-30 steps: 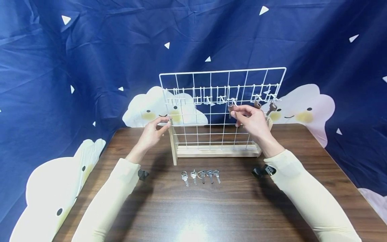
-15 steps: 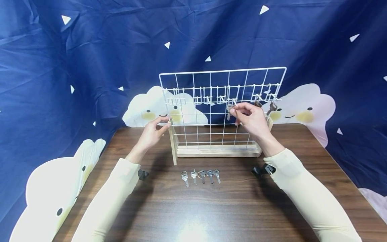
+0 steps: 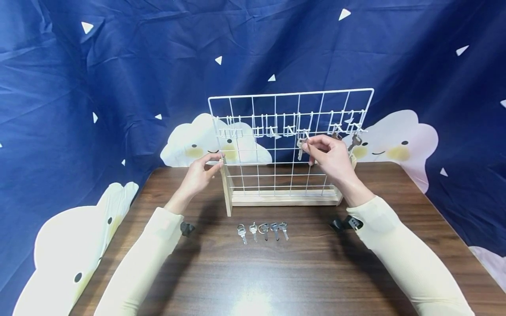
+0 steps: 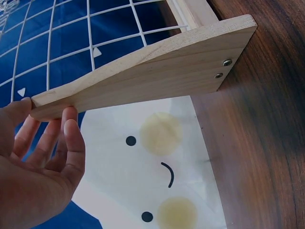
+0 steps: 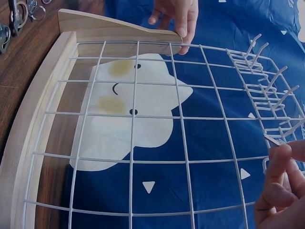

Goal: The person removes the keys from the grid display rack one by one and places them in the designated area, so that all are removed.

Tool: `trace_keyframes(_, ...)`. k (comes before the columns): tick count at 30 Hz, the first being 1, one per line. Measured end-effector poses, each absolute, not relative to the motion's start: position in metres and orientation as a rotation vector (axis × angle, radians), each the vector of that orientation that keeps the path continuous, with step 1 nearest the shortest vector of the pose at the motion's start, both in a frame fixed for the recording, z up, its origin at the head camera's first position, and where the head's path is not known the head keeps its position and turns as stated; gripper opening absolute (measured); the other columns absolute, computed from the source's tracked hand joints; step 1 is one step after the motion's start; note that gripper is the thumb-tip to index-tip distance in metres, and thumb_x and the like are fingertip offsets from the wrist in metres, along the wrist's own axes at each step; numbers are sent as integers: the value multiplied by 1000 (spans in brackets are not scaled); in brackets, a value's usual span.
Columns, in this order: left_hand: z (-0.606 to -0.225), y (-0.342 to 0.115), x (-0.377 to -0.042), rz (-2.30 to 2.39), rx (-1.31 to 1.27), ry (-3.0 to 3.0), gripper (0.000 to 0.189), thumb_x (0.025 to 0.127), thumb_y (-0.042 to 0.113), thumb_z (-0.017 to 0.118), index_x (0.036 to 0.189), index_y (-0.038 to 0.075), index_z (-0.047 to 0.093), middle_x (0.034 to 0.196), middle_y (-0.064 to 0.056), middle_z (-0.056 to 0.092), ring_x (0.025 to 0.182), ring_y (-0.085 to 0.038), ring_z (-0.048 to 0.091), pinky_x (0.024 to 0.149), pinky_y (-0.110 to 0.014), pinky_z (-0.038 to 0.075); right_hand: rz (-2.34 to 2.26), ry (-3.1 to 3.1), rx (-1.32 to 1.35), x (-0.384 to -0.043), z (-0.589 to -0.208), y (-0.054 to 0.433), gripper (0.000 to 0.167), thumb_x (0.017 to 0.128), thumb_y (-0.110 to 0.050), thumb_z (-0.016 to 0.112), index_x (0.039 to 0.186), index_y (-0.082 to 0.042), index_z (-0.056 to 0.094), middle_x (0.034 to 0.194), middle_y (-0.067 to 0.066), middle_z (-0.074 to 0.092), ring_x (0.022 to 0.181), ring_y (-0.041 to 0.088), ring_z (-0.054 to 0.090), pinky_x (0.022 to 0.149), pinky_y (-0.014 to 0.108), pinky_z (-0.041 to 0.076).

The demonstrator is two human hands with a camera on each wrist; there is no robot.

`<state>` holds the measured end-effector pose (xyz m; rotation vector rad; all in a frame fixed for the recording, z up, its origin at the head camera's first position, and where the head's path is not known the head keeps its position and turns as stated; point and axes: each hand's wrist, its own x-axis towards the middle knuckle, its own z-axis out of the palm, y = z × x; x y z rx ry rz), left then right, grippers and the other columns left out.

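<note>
In the head view my right hand [image 3: 330,153] pinches a silver key [image 3: 300,151] between thumb and fingers, just below a white wire hook on the mesh rack [image 3: 275,149]. Only a thin edge of that key [image 5: 272,140] shows in the right wrist view, by the fingertips. My left hand [image 4: 45,157] grips the upper end of the rack's wooden side panel [image 4: 143,71], thumb on one side and fingers on the other. Two dark keys hang from hooks at the right end, one partly behind my right hand, the outer key [image 3: 356,140] in plain sight.
Several silver keys [image 3: 264,230] with rings lie in a row on the brown wooden table [image 3: 300,272], in front of the rack's wooden base bar [image 3: 284,200]. More white hooks [image 3: 271,131] line the mesh to the left. A blue cloud-patterned cloth [image 3: 178,57] hangs behind.
The key at my right fingertips has come into fuller view, its blade hanging left of the fingers. My right hand has shifted only slightly; the left hand stays on the side panel.
</note>
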<state>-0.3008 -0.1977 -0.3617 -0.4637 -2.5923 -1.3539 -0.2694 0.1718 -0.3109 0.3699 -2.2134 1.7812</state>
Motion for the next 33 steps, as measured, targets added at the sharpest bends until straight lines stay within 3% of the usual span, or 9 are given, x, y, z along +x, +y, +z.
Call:
trace_keyframes(7, -362, -197, -301, -1361, -457, -2593, 35, 99, 26, 63, 132, 14, 63, 134, -13, 63, 99, -31, 71, 69, -26, 57, 1822, -2216, 373, -258, -308, 173, 14, 91, -20, 74, 97, -9, 69, 78, -13, 72, 54, 9, 60, 51, 19, 50)
trace_keyframes(16, -362, -197, -300, -1394, -450, -2586, 37, 99, 27, 63, 133, 12, 61, 133, -14, 63, 99, -34, 71, 81, -56, 59, 1778, -2216, 363, -247, -307, 177, 11, 92, -20, 74, 95, -11, 70, 78, -11, 72, 54, 11, 60, 53, 21, 53)
trace_keyframes(33, -363, -197, -301, -1397, -459, -2581, 36, 99, 26, 63, 133, 12, 62, 133, -14, 63, 100, -35, 71, 80, -55, 59, 1755, -2207, 385, -227, -298, 178, 10, 92, -20, 74, 97, -12, 70, 76, -14, 71, 55, 10, 61, 44, 22, 46)
